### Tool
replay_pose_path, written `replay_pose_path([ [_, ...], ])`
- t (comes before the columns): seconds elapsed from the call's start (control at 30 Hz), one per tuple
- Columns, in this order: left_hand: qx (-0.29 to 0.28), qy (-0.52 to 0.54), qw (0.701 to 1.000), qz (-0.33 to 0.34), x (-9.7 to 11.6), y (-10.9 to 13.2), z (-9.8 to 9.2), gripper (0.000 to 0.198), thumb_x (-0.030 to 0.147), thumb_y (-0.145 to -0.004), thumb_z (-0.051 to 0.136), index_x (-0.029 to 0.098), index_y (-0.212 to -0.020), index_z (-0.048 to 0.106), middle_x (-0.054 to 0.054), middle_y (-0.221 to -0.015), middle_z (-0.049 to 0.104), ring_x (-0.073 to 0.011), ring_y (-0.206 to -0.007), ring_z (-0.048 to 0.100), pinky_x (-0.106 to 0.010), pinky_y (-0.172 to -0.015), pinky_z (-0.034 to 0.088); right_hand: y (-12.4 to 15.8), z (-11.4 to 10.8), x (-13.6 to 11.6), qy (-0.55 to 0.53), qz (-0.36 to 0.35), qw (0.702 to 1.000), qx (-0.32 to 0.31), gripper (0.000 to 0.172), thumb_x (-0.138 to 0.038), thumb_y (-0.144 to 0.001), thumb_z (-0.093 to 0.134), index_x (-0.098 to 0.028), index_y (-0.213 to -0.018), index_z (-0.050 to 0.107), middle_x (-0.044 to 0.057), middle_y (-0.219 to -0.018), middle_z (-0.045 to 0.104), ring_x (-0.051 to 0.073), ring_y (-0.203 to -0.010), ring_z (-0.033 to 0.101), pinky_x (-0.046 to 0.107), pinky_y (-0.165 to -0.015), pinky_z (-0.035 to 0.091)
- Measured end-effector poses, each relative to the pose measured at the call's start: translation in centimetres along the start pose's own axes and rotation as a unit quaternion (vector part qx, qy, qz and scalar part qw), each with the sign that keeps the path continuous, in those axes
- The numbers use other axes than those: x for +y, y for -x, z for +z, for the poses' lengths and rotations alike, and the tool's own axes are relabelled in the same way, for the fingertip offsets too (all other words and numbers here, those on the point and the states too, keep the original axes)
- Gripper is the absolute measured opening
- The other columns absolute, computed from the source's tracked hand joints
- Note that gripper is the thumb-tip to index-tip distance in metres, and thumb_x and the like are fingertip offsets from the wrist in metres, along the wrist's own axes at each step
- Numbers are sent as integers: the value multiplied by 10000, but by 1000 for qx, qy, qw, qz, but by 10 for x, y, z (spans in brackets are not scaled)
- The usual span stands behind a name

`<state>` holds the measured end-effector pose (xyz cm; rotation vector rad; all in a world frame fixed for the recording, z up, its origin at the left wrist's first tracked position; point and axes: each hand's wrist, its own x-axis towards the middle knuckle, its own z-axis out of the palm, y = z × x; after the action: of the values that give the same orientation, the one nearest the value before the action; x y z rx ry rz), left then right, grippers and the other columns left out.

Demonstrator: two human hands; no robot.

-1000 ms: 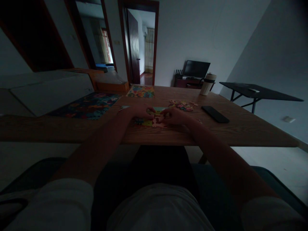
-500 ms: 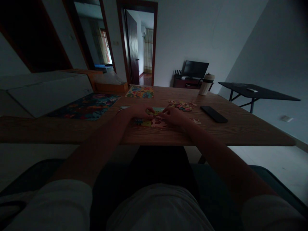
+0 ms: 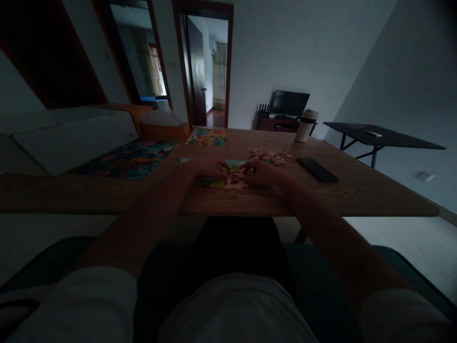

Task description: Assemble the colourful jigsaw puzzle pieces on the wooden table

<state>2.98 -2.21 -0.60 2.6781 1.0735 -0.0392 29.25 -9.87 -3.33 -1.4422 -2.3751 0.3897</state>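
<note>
A partly joined jigsaw puzzle (image 3: 233, 183) lies near the table's front edge, with pink, yellow and green parts showing. My left hand (image 3: 210, 166) bends over its left side, thumb and forefinger curled together at a puzzle piece near the middle. Across from it, my right hand (image 3: 262, 172) rests at the puzzle's right side with fingers curled inward; what its fingertips hold, if anything, is too dark to make out. Just beyond the right hand sits a heap of loose puzzle pieces (image 3: 271, 156). Both hands cover parts of the puzzle.
A black phone (image 3: 317, 169) lies to the right, and a pale tumbler (image 3: 307, 126) stands at the back. Two colourful picture sheets, one dark (image 3: 132, 158) and one bright (image 3: 207, 136), lie left and behind. A large white box (image 3: 74, 138) occupies the left end.
My hands have moved slightly apart, and more of the puzzle's middle shows between them. My right forearm has shifted, and a loose piece beside it is out of sight.
</note>
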Motion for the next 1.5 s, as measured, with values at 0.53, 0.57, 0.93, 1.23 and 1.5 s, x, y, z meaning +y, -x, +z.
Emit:
replay_pose_path([
  [0.53,4,-14,1000,-26,2,2,-2,717,669,-804,710,318,-1429,691,-78,-1446,687,-319,-1268,624,-386,-1085,456,56,-5,-6,-50,43,998,-14,575,-179,-776,752,-236,-1348,740,32,-955,746,186,-793,651,285,-695,505],
  [0.57,1,-16,999,-28,3,2,-2,721,666,-805,710,315,-1434,687,-77,-1445,686,-318,-1269,624,-381,-1083,456,55,-6,-6,-52,41,998,-15,592,-176,-776,752,-240,-1364,736,33,-971,747,184,-800,652,283,-705,507],
  [0.93,-3,-3,1000,-29,3,3,-2,712,660,-797,723,298,-1410,700,-88,-1413,700,-309,-1233,643,-374,-1069,463,56,-2,-2,-86,23,996,-11,455,-272,-843,744,-226,-1295,760,41,-977,747,179,-794,653,292,-702,507],
  [1.23,0,0,1000,-29,-1,0,-1,718,665,-795,716,320,-1424,699,-82,-1413,702,-329,-1247,639,-392,-1078,458,62,-5,0,-65,32,997,-5,504,-454,-911,724,-241,-1368,728,7,-789,660,186,-703,597,299,-624,429],
  [1.5,3,-6,1000,-29,-2,-1,0,723,674,-794,724,322,-1425,691,-80,-1440,688,-315,-1258,637,-375,-1070,466,59,-4,-3,-36,44,998,-7,403,-462,-890,732,-254,-1233,779,10,-793,671,183,-711,597,297,-614,411],
])
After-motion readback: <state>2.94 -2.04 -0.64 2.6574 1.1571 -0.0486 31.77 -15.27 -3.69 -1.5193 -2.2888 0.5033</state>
